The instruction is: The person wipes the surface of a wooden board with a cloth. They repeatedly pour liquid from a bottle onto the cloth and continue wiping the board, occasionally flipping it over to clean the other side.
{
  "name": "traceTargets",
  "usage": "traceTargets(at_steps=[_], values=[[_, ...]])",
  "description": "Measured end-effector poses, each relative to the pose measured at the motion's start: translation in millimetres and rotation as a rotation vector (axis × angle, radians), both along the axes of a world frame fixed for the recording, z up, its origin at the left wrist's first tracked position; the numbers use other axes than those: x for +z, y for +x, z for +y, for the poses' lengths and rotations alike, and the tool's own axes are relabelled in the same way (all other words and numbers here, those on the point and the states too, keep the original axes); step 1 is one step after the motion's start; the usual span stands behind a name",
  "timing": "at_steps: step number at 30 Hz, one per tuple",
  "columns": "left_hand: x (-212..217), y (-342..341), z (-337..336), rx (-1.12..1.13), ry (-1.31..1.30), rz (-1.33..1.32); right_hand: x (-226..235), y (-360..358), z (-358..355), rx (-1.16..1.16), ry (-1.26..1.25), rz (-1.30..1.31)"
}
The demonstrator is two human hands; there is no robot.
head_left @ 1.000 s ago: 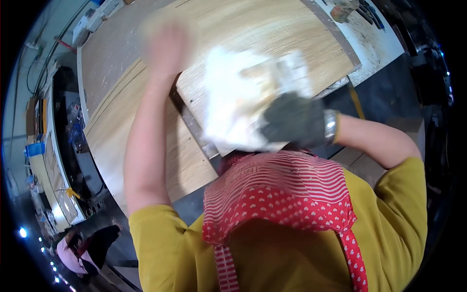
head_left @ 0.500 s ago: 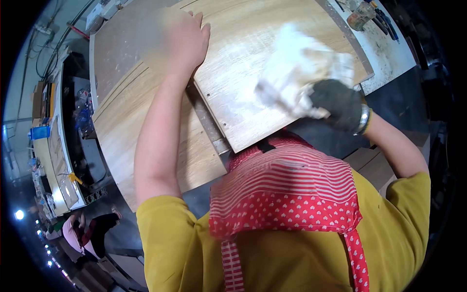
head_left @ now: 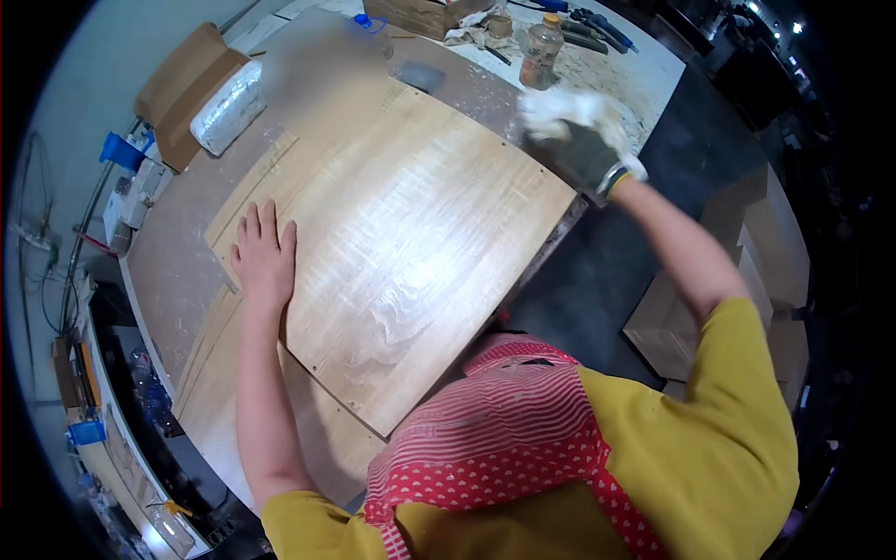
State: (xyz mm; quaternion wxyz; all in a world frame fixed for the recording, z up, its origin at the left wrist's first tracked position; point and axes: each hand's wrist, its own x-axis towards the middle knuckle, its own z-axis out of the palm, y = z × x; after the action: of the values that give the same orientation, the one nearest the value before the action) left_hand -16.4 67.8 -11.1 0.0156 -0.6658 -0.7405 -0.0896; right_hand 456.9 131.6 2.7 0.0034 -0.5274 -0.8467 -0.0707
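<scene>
**Workshop Setting Indicated by Panels, Bench and Tools**

A woodworking or furniture workshop is suggested by pale wood-grain panels with small round holes (head_left: 411,271), which are laid on a stained grey-brown bench top (head_left: 173,261). At its far right, a worn white work surface (head_left: 644,79) is marked by brown stains; dark and blue-handled hand tools (head_left: 611,31) are scattered there, beside a clear orange-capped bottle (head_left: 539,61). Large brown cardboard boxes (head_left: 672,317) are set on a dark grey floor (head_left: 574,289). A red-and-white patterned fabric apron (head_left: 504,429) is worn.
</scene>
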Motion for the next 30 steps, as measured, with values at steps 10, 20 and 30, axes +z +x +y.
traceTargets(at_steps=[10, 20, 30], values=[[10.9, 42.6, 64.9, -0.046, 0.166, -0.08, 38.7, 26.6, -23.2, 0.034, -0.543, 0.907], [-2.9, 57.1, 91.0, -0.048, 0.017, 0.017, 0.1, -176.5, 171.3, 0.244, -0.141, 0.593], [-6.9, 53.9, 91.7, 0.025, 0.029, -0.015, 12.5, -212.0, 128.3, 0.532, -0.184, 0.376]])
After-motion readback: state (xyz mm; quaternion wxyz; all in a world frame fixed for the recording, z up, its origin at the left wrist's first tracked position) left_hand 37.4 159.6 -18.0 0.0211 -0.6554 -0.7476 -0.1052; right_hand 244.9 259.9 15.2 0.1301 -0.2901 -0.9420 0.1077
